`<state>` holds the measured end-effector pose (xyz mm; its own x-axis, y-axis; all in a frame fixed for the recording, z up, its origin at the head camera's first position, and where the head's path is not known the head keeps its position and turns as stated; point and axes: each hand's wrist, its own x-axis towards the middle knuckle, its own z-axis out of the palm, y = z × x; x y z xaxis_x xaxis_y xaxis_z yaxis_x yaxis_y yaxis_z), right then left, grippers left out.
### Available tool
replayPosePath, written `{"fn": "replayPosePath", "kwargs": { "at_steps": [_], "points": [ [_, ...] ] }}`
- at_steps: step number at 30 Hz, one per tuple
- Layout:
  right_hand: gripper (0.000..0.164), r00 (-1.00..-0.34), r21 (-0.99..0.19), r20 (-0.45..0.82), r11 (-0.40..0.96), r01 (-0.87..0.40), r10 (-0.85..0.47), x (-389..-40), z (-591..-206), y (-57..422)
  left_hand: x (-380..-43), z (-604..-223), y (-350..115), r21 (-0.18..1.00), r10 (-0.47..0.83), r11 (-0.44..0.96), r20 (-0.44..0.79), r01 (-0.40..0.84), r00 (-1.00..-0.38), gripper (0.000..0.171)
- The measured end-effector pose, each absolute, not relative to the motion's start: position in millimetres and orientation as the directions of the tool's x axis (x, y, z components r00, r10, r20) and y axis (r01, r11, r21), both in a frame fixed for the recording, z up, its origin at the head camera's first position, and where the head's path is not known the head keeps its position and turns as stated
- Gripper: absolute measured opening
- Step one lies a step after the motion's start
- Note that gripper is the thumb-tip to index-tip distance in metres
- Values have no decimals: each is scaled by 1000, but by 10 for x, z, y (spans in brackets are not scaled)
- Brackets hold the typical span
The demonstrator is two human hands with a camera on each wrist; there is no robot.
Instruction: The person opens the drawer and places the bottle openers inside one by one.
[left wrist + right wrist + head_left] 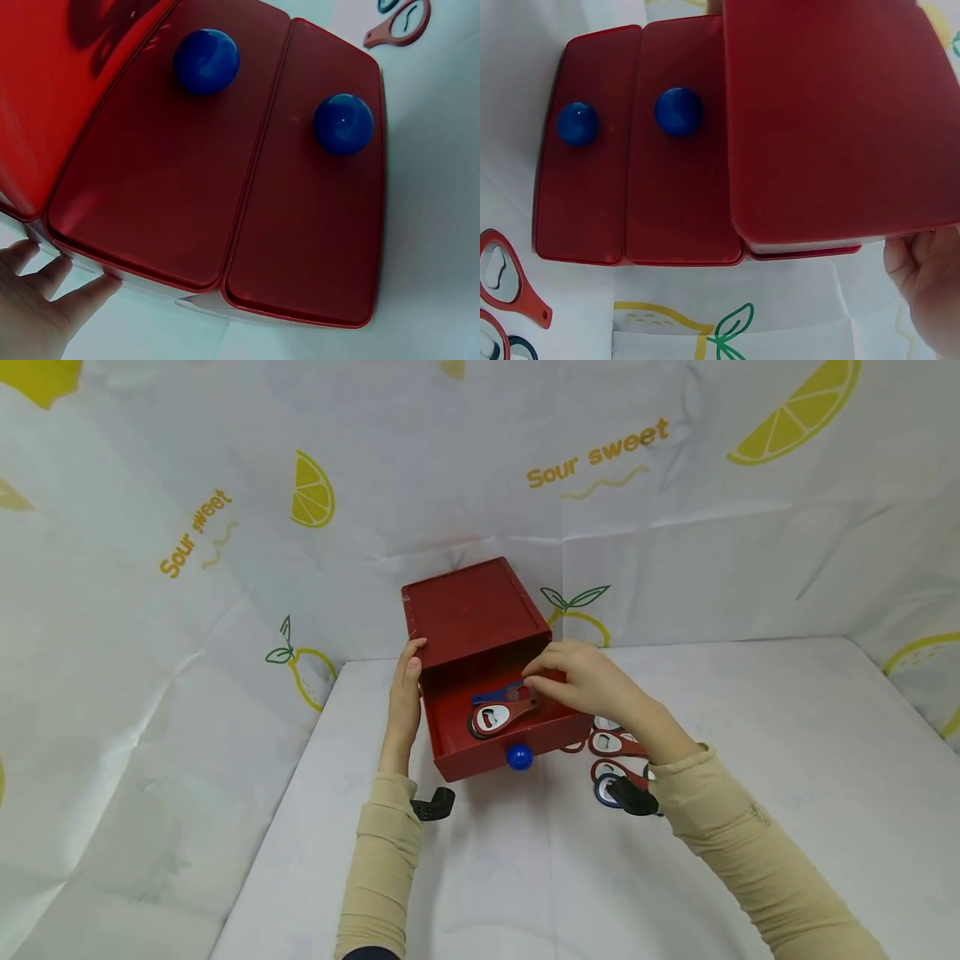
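A red drawer cabinet (pixel 472 610) stands with its top drawer (pixel 457 727) pulled out. My left hand (pixel 405 702) rests along the cabinet's left side, and in the left wrist view its fingers (pixel 90 296) touch that side wall. Over the drawer's right part, my right hand (pixel 585 677) pinches the near end of a blue bottle opener (pixel 491 695) between thumb and fingertips. Below it in the drawer lies a red bottle opener (pixel 495 718), partly covering another dark-edged one. From the right wrist view, the drawer front hides most of the right fingers.
More red and blue bottle openers (pixel 606 743) lie on the white table (pixel 495 877) right of the cabinet, partly behind my right forearm. Two lower drawers with blue knobs (pixel 343 124) are closed. A lemon-printed white sheet (pixel 465 468) hangs behind.
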<state>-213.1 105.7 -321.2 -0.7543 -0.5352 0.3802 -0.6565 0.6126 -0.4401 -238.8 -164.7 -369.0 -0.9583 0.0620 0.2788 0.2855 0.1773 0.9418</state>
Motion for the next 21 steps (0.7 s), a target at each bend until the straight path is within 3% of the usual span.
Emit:
{"fn": "replayPosePath", "kwargs": {
  "at_steps": [4,11,21],
  "points": [
    [15,-721,-453,464,562,-692,-515,-2060,-3202,1069,-2387,-3688,-1643,942,62,172,281,287,-958,41],
    [15,-606,-395,655,479,-784,-451,-1884,-3223,1085,-2387,-3694,-1647,942,56,178,278,284,-959,41],
    [26,-497,-420,773,269,-867,-394,-1565,-3377,1077,-2385,-3640,-1645,942,79,168,281,291,-956,44]
  ]
}}
